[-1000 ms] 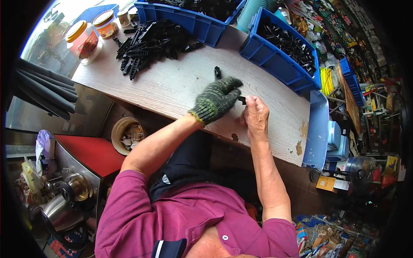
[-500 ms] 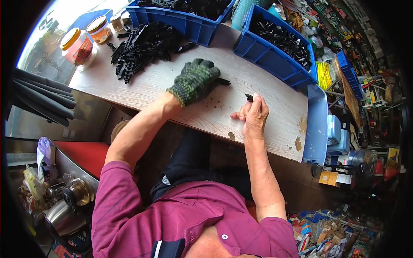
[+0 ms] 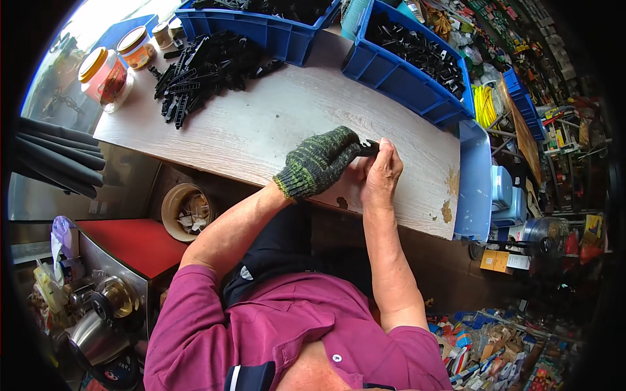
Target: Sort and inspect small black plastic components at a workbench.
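Far left on my table (image 3: 261, 130) I see two jars (image 3: 104, 72) with orange lids, standing near the far edge, and just right of them a loose pile of black parts (image 3: 202, 65) spread on the wood. Below the table's near-left corner there is a round tub (image 3: 186, 208) with scraps in it, beside a red surface (image 3: 130, 241). Moving toward the middle, a blue bin (image 3: 261, 29) sits at the far edge, full of dark pieces. Now to my hands, which meet over the table's near edge: my left hand (image 3: 319, 163), in a green knit glove, is curled closed with its fingertips pinched on a small black part (image 3: 369, 148). My right hand (image 3: 381, 173), bare, is closed on the same part from the other side, thumb and fingers pressed to it. So the part is held between both hands, just above the wood, near the front edge and right of centre. Beyond it, far right, a second blue bin (image 3: 417, 78) holds more black pieces, and a pale blue tray (image 3: 475, 182) stands against the table's right end.
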A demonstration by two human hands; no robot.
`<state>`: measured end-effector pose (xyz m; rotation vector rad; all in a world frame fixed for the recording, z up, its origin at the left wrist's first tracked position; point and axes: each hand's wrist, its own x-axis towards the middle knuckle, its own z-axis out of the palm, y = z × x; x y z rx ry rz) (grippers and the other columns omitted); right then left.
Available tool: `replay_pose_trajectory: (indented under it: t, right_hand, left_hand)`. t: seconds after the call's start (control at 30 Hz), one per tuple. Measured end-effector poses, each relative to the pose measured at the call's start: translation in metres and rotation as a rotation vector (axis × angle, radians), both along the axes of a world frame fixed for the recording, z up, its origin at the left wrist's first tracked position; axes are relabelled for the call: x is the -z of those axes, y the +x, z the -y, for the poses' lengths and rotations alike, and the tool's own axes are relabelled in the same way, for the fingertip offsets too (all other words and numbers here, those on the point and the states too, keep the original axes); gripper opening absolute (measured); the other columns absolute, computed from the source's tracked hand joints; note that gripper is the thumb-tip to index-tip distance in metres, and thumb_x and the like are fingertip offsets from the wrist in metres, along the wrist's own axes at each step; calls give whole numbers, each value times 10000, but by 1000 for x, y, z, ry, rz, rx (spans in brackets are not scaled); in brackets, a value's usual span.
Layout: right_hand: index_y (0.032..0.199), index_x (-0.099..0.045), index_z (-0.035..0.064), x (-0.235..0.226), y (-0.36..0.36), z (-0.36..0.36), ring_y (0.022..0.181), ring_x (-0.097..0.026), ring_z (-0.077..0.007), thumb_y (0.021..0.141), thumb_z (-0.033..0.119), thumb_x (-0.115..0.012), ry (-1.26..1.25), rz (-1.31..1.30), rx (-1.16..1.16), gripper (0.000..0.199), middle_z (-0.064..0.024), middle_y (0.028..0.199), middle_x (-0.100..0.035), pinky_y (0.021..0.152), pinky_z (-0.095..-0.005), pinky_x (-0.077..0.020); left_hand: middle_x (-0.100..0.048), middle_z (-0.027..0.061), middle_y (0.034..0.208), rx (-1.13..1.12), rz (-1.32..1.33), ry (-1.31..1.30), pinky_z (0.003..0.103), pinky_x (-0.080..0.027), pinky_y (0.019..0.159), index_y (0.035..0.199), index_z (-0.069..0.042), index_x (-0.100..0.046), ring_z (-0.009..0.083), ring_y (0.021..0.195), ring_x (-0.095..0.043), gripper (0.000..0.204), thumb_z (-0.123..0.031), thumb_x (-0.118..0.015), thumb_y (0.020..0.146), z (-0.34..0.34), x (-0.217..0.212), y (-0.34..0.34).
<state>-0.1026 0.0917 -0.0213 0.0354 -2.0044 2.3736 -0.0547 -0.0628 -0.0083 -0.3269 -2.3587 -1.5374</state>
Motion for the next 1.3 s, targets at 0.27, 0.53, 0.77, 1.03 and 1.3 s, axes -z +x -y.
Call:
replay_pose_trajectory:
  t: [0.27,0.53,0.77,1.03,1.3]
  right_hand:
    - [691,-447,105,-20,12,12,549,-377,-51,988,214,-536,108,-59,118,329,59,617,-397,493,-251,-367]
    - [723,-504,131,-16,9,2,586,-400,-47,984,213,-564,-31,-32,57,280,73,666,-442,527,-242,-365]
    - [742,-465,59,-52,-20,-70,358,-414,-191,945,295,-525,-188,251,313,316,-77,463,-390,442,-482,-571]
    - [1150,-505,37,-101,-63,-208,542,-521,-259,918,377,-566,-126,44,768,416,-77,550,-399,703,-629,-566]
    - [1145,-571,9,-39,-20,-197,556,-511,-240,873,303,-657,-70,177,413,409,-64,547,-413,755,-627,-569]
  left_hand:
    - [-674,194,1091,-116,189,261,427,-512,836,1317,-57,-519,345,1004,-663,347,-201,-521,1002,-41,-12,2]
    - [-698,114,935,-99,39,386,349,-520,744,1377,-73,-491,191,807,-657,397,-225,-536,1013,-44,9,-4]
    - [-619,30,802,-120,143,278,275,-483,659,1277,-71,-593,88,698,-544,324,-251,-580,1007,-46,8,-2]
    - [-724,156,924,-134,208,159,389,-538,739,1196,-89,-641,284,796,-704,325,-282,-657,934,-52,-3,-2]
    - [-717,143,963,-319,-334,-39,404,-556,752,1133,-74,-682,298,802,-704,306,-251,-694,883,-61,22,-4]
